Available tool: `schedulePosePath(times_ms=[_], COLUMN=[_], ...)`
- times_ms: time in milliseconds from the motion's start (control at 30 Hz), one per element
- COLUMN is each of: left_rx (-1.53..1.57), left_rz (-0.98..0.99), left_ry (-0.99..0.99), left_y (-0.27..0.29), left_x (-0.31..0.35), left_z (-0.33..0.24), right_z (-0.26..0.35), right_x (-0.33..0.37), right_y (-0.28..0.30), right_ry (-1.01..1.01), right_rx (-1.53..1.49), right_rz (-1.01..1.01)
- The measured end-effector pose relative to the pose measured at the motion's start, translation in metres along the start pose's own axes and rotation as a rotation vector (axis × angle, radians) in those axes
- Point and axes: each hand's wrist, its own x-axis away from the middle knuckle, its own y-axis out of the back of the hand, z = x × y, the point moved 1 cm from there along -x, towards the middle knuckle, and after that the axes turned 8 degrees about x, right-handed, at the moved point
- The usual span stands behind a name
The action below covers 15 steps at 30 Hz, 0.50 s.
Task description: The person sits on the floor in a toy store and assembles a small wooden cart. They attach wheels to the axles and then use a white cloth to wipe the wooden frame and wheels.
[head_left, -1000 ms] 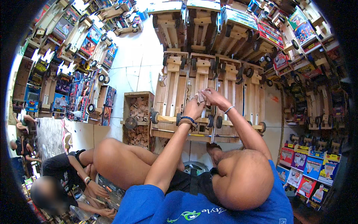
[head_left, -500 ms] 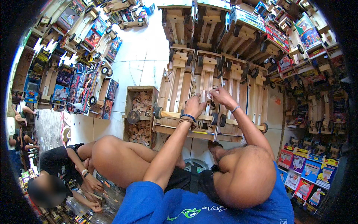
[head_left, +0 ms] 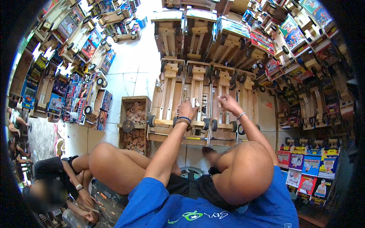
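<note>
Gripping a small folded pale scrap (head_left: 195, 102), paper or cloth hard to tell, in the nearly closed fingers of the left hand (head_left: 187, 109), above the second upturned wooden toy truck (head_left: 196, 89) from the left. With the right hand (head_left: 229, 103), pinching a tiny light bit (head_left: 219, 99) at almost meeting fingertips, over the third truck (head_left: 223, 79). Apparently already fitted: black wheels (head_left: 152, 121) at near and far ends, wooden rails (head_left: 169, 93) between. Impossible to tell from here what remains undone. Just left of the trucks, a crate (head_left: 135, 99) of wood offcuts (head_left: 135, 111).

The tiled floor (head_left: 131, 62) bears upturned wooden trucks (head_left: 169, 93) and a box (head_left: 135, 99).
</note>
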Motion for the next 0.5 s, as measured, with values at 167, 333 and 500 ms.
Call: schedulePosePath(times_ms=[167, 333, 500], left_rx=[-0.045, -0.047, 0.055], left_rz=[-0.044, 0.021, 0.022], left_ry=[-0.103, -0.057, -0.150], left_y=[-0.003, -0.005, 0.014], left_x=[-0.005, -0.012, -0.025], left_z=[0.017, 0.026, 0.038], right_z=[-0.029, -0.041, -0.046], right_x=[0.012, 0.022, 0.028], right_y=[0.015, 0.016, 0.015], right_ry=[-0.038, -0.070, -0.037], right_rx=[-0.139, -0.194, -0.226], right_rz=[0.000, -0.004, -0.009])
